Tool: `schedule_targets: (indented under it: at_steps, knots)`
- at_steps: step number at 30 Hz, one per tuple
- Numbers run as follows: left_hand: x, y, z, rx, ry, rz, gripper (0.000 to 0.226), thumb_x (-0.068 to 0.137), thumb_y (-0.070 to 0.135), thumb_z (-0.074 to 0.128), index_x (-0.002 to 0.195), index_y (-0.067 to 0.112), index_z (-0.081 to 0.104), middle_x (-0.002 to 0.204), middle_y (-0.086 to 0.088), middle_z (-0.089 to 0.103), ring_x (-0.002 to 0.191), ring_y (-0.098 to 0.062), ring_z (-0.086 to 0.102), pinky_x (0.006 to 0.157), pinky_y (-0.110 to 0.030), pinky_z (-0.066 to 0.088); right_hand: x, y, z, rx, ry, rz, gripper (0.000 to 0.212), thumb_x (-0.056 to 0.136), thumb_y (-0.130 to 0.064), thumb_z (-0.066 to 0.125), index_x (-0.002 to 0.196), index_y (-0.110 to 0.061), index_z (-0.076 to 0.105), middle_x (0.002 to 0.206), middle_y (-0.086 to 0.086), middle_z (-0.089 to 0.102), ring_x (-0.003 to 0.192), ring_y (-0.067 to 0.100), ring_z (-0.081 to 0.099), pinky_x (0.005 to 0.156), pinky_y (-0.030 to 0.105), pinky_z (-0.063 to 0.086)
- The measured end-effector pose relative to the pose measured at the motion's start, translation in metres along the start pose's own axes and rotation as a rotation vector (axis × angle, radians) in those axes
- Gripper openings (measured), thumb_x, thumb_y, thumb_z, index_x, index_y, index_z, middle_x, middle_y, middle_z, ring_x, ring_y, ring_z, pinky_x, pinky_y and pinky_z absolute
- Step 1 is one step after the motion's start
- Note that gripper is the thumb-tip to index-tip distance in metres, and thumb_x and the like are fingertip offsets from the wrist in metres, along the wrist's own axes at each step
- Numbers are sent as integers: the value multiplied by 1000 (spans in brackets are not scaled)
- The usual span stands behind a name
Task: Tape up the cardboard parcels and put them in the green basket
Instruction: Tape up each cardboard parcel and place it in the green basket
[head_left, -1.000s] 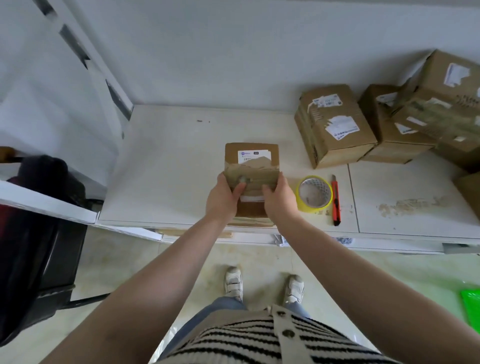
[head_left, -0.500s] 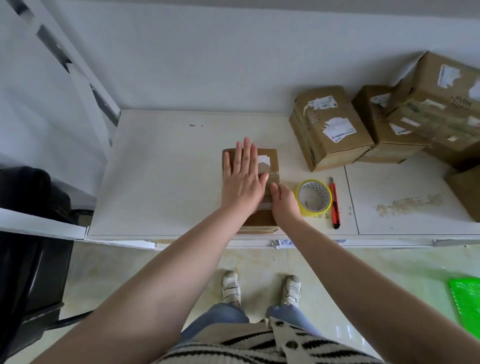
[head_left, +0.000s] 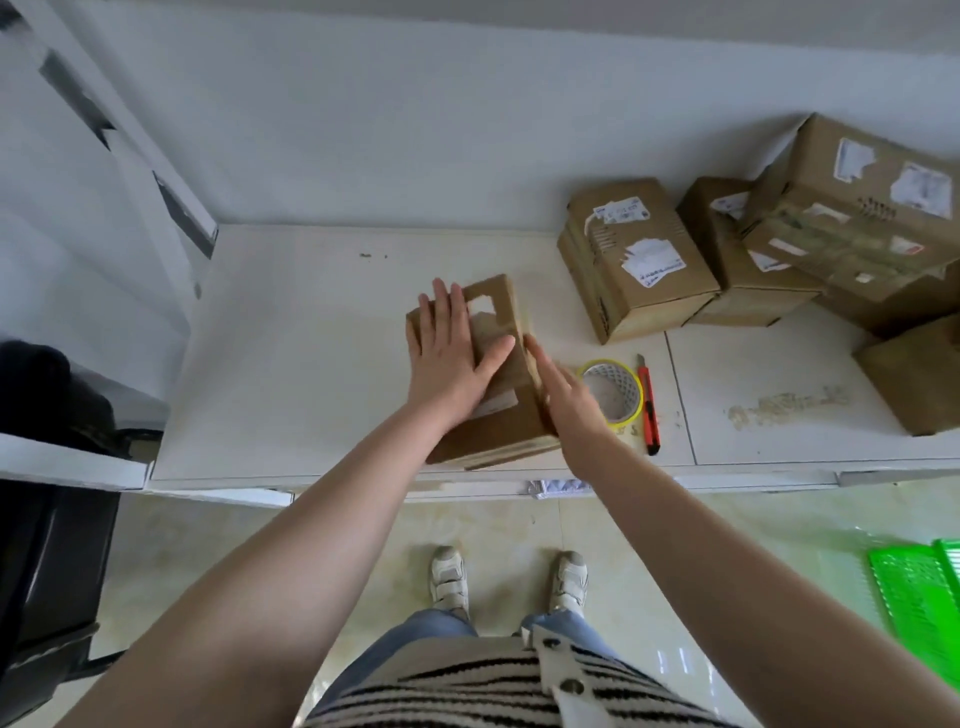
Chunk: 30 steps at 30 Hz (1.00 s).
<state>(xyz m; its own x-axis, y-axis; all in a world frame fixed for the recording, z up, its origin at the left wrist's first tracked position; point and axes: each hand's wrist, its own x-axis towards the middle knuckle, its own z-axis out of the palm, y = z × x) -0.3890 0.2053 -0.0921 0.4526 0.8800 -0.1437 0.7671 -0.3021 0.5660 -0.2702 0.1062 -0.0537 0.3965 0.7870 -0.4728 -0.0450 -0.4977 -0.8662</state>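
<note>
The parcel (head_left: 498, 384) sits near the table's (head_left: 291, 364) front edge, left hand (head_left: 449, 353) flat on top with fingers spread, right hand (head_left: 563, 400) straight-fingered against its side. It looks light and stiff; grip its two long sides.

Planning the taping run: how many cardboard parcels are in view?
5: one under the hands; three stacked back right; one at the right edge. More may sit out of frame.
</note>
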Motion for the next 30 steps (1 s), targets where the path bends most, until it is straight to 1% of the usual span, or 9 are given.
schedule_targets:
  at_steps: [3, 5, 8, 10, 14, 19, 24, 26, 30]
  knots:
    - [-14, 1, -12, -493, -62, -192, 97, 84, 78, 34, 154, 32, -15, 161, 4, -25, 146, -21, -27, 114, -54, -16, 0, -14, -4, -164, 92, -140, 34, 96, -31, 56, 129, -40, 59, 118, 0, 66, 100, 7, 63, 89, 27, 53]
    - [-18, 5, -18, -788, -164, -313, 108, 73, 85, 44, 152, 40, -14, 161, 5, -25, 147, -22, -25, 117, -58, -10, 4, -17, 0, -346, 184, -180, 53, 91, -31, 64, 140, -33, 45, 119, 6, 54, 108, 22, 56, 96, 40, 48]
    - [-20, 7, -19, -1088, -262, -398, 119, 70, 68, 69, 151, 43, -16, 164, 1, -12, 152, -24, 4, 120, -54, 17, 11, -12, 10, -473, 178, -68, 76, 88, -43, 66, 150, -20, 27, 128, 8, 41, 122, 28, 46, 105, 45, 39]
    - [-20, 7, -16, -1088, -239, -412, 114, 81, 47, 73, 153, 39, -15, 165, -4, 8, 148, -26, 24, 117, -50, 29, 14, -6, 16, -415, 114, -1, 70, 90, -49, 60, 145, -15, 32, 132, 12, 46, 122, 30, 48, 102, 46, 42]
    - [-17, 4, -16, -1107, -205, -429, 97, 94, 25, 64, 155, 33, -11, 160, -9, 24, 142, -26, 36, 114, -47, 35, 18, -1, 25, -321, 73, -23, 45, 93, -46, 58, 119, -16, 37, 111, 7, 60, 90, 22, 59, 62, 28, 43]
    - [-17, 2, -17, -1056, -178, -406, 89, 97, 18, 59, 157, 27, -6, 154, -11, 36, 137, -28, 42, 112, -48, 38, 17, 2, 30, -376, 107, -75, 40, 93, -45, 58, 113, -18, 35, 103, 4, 60, 85, 23, 58, 67, 31, 42]
    - [-24, 6, -22, -1090, -179, -341, 86, 96, 24, 61, 156, 27, -2, 152, -6, 39, 132, -25, 48, 108, -43, 43, 9, -5, 25, -304, 103, -56, 49, 92, -44, 60, 128, -17, 39, 107, 2, 60, 86, 18, 59, 60, 26, 43]
    - [-31, 6, -27, -1135, -221, -333, 88, 96, 29, 61, 156, 30, -4, 152, 1, 37, 125, -18, 55, 99, -36, 51, 2, -8, 18, -225, 75, -68, 49, 92, -41, 62, 133, -22, 42, 110, -2, 64, 93, 16, 64, 68, 28, 51]
    - [-44, -23, -52, -1538, -236, -528, 46, 92, 33, 60, 132, 11, 57, 114, -11, 71, 93, -25, 73, 67, -37, 60, -10, -19, -10, 42, -27, -131, 33, 95, -35, 60, 128, -30, 57, 110, -14, 69, 101, 3, 65, 86, 26, 49]
